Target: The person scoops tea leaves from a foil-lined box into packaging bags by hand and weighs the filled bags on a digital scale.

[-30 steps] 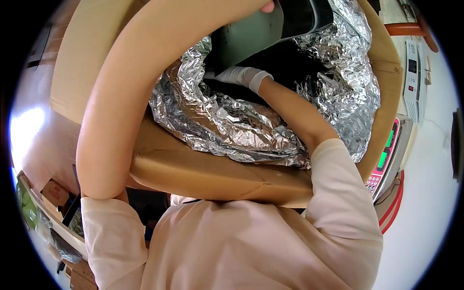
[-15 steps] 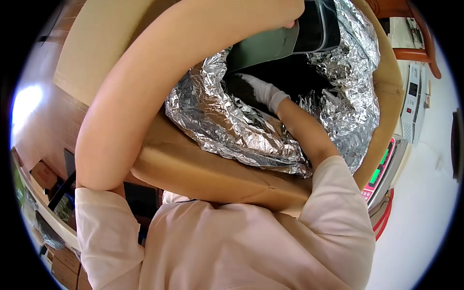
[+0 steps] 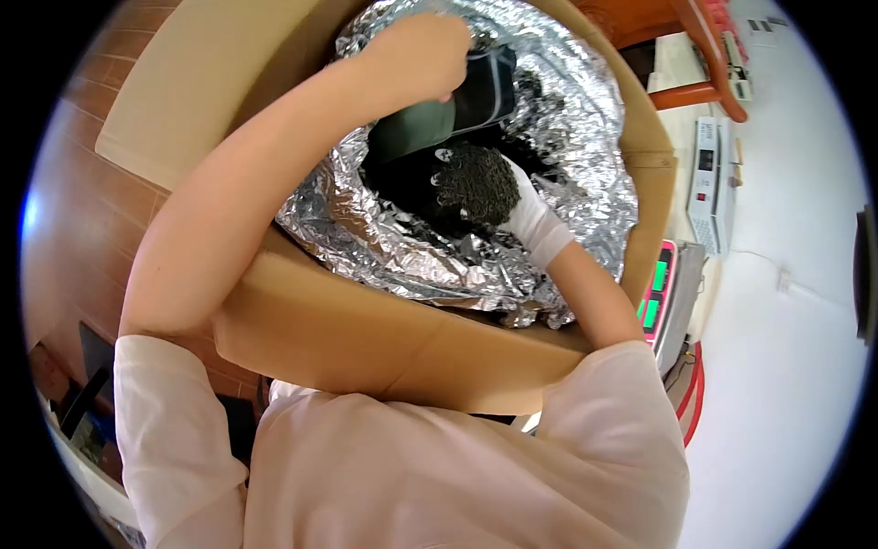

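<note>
My left hand point(image 3: 422, 57), bare, has its fingers closed on the upper edge of a dark green bag point(image 3: 413, 130) with a glossy black side. The bag tilts inside the foil lining point(image 3: 585, 128) of a cardboard box point(image 3: 384, 343). Just below the bag's mouth is my right hand point(image 3: 529, 209) in a white glove. A heap of dark, fine, loose tea leaves point(image 3: 477, 188) lies in its cupped palm, with pale fingertips showing around the heap. Deep shadow hides much of what lies under the hand.
One cardboard flap point(image 3: 206, 87) spreads out to the left over the tiled floor point(image 3: 101, 210). At the right stand a scale point(image 3: 654, 284) with green displays and a white device point(image 3: 709, 183) with buttons. A wooden chair point(image 3: 690, 91) is at the upper right.
My gloved right hand has come up out of the shadow with a heap of tea leaves. The view has shifted, so the box, bag and left hand appear further left.
</note>
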Available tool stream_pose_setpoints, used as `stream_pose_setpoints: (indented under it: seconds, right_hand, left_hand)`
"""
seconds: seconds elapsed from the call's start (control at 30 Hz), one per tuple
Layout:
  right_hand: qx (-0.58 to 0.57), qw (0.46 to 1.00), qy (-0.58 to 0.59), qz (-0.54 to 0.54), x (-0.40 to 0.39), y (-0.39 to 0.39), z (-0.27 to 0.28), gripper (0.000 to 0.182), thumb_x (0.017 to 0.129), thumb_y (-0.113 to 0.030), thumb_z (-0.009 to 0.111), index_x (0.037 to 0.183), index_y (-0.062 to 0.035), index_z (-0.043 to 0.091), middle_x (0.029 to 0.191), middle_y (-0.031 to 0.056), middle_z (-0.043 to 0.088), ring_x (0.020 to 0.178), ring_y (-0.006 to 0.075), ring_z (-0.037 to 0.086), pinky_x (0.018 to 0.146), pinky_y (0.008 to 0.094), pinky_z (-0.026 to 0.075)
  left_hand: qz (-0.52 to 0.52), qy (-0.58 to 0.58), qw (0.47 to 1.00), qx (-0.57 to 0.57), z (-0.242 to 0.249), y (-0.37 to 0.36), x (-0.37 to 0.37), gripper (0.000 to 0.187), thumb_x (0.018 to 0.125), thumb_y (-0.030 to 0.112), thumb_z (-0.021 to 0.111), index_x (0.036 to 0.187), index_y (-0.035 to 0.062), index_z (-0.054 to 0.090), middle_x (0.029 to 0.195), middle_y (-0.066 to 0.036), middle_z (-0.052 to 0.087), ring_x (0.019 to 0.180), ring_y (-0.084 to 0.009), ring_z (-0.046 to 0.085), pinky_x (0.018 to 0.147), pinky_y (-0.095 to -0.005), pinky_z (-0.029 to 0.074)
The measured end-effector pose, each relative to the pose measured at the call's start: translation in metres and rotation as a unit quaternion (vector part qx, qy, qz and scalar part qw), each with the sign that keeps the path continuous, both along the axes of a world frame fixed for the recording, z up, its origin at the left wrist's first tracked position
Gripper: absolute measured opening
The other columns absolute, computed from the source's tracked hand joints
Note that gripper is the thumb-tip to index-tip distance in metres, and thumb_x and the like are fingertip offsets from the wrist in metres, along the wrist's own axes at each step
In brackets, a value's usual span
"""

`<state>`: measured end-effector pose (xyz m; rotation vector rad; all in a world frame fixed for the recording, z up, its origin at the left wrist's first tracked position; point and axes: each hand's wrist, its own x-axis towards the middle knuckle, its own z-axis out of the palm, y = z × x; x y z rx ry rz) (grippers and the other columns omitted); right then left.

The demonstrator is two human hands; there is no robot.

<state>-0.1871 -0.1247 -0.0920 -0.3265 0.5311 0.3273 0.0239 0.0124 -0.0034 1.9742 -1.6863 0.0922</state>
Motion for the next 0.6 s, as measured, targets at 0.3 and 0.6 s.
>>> stream_pose_setpoints:
  seconds: [0.3,0.6]
  right_hand:
    - [-0.166,0.975,-0.050,-0.137,-0.030,0.005,0.089,0.045,0.094,-0.031,0.030,0.125,-0.0055,0.049,0.124,0.0129,0.055,0.110,0.0293,0.055,0.084,0.0436,0.049]
    - [-0.243,0.936,0.048,-0.252,0.013,0.033,0.107,0.044,0.092,-0.033,0.039,0.117,0.0005,0.053,0.121,0.0168,0.055,0.112,0.0297,0.051,0.100,0.0423,0.037]
  left_hand:
    - [0.022,0.213,0.950,0.228,-0.008,-0.010,-0.023,0.023,0.076,-0.001,0.043,0.084,-0.0033,0.064,0.058,-0.013,0.062,0.054,-0.0241,0.064,0.060,-0.0353,0.052]
    - [-0.022,0.273,0.932,0.239,-0.015,-0.015,-0.038,0.041,0.079,0.000,0.042,0.118,-0.0076,0.053,0.061,-0.014,0.064,0.052,-0.0207,0.064,0.057,-0.0323,0.053]
